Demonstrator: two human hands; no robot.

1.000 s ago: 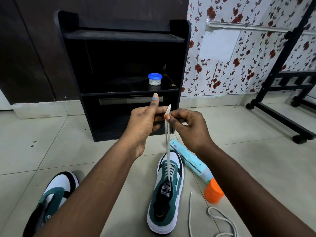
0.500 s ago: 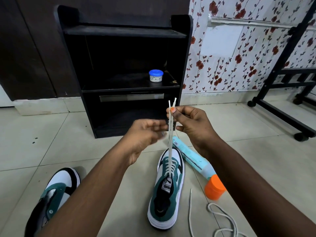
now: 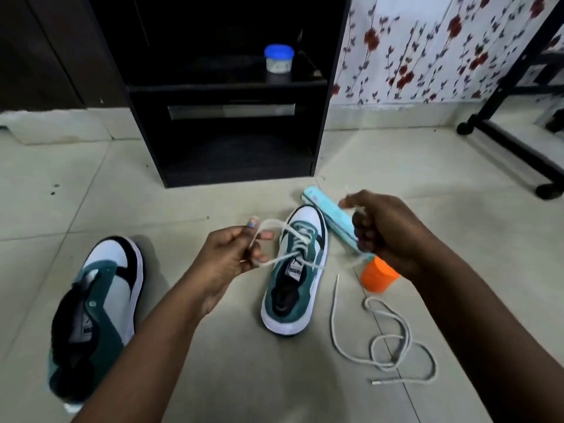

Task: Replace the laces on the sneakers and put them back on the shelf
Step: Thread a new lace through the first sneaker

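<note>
A green, white and black sneaker (image 3: 294, 288) stands on the floor in the middle, toe toward the black shelf (image 3: 225, 96). A white lace (image 3: 297, 239) runs through its front eyelets. My left hand (image 3: 227, 257) pinches one lace end out to the left of the shoe. My right hand (image 3: 386, 233) holds the other end out to the right, low over the floor. A second matching sneaker (image 3: 94, 312) lies at the lower left with no lace showing. A loose grey lace (image 3: 384, 340) lies coiled on the tiles at the right.
A light blue tube with an orange cap (image 3: 377, 277) lies right of the middle shoe, partly under my right hand. A small jar with a blue lid (image 3: 278, 59) stands on the shelf. A black wheeled rack (image 3: 512, 141) stands at the right against floral wallpaper.
Both lace ends were held together above the shoe in my right hand. Now my hands have dropped and parted, one end in each, pulled out to either side. The view has tilted down.
</note>
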